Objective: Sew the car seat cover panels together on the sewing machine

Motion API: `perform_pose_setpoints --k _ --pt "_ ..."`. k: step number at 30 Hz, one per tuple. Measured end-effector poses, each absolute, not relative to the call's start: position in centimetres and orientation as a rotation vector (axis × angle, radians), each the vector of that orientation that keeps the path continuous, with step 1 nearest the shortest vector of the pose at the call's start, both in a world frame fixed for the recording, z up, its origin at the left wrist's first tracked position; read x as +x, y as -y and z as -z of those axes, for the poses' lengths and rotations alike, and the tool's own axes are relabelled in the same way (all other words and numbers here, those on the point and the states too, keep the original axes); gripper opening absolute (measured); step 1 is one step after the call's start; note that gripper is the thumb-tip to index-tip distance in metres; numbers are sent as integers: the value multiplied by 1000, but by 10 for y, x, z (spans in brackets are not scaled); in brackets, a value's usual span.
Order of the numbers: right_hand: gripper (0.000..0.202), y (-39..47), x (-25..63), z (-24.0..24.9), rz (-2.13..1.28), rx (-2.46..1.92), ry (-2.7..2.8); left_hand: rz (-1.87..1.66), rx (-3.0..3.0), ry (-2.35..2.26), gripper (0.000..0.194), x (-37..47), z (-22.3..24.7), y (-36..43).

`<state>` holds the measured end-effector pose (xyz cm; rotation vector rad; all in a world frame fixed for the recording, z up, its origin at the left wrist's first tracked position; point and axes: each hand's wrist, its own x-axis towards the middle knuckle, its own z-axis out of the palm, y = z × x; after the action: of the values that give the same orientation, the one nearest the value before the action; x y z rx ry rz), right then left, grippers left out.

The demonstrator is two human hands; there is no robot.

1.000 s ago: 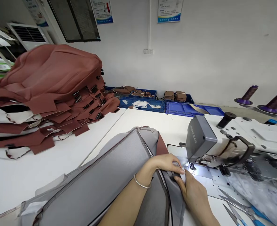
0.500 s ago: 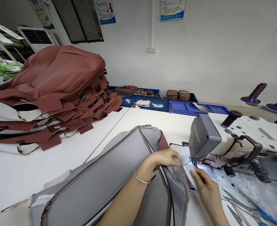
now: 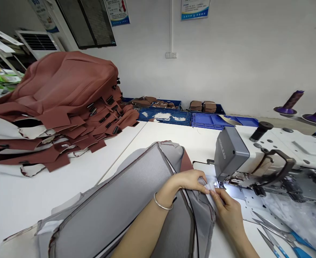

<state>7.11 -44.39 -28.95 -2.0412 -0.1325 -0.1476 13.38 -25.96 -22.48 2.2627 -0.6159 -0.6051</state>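
A grey-backed seat cover, its inner side and seams showing, lies across the table below me. My left hand is closed on its upper right edge, thumb and fingertips pinching the fabric. A small white strip lies against that edge, and my right hand pinches it from the right. The two hands almost meet there. Just beyond my fingertips is the needle area of the sewing machine, whose presser foot is partly hidden by its head.
Reddish-brown seat covers are piled at the left with black clips on their flaps. Blue crates stand behind the table. Scissors with blue handles and clear plastic lie at the right. Purple thread cones stand behind the machine.
My right hand has moved slightly up and left with the white strip, closing in on my left hand. The strip now sits at the cover's edge by my left fingertips.
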Motion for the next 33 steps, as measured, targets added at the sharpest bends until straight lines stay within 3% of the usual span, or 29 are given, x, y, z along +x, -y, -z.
perform_pose_setpoints --k 9,14,17,21,25,30,33 --pt "42 444 71 285 118 -2030 80 536 2262 431 22 130 223 271" --pt "45 448 80 285 -155 -1891 132 495 2126 570 14 127 217 267" --pt "45 450 82 282 -302 -1797 171 496 2083 631 15 125 211 265" --pt "47 449 82 277 -377 -1750 189 532 2046 701 39 124 207 264" --pt "50 446 85 279 -396 -1814 236 579 2152 687 24 126 210 265" --pt "31 457 79 289 -239 -2060 297 605 2241 645 21 130 216 270" --pt "32 472 65 294 262 -2383 645 647 2318 636 23 131 217 278"
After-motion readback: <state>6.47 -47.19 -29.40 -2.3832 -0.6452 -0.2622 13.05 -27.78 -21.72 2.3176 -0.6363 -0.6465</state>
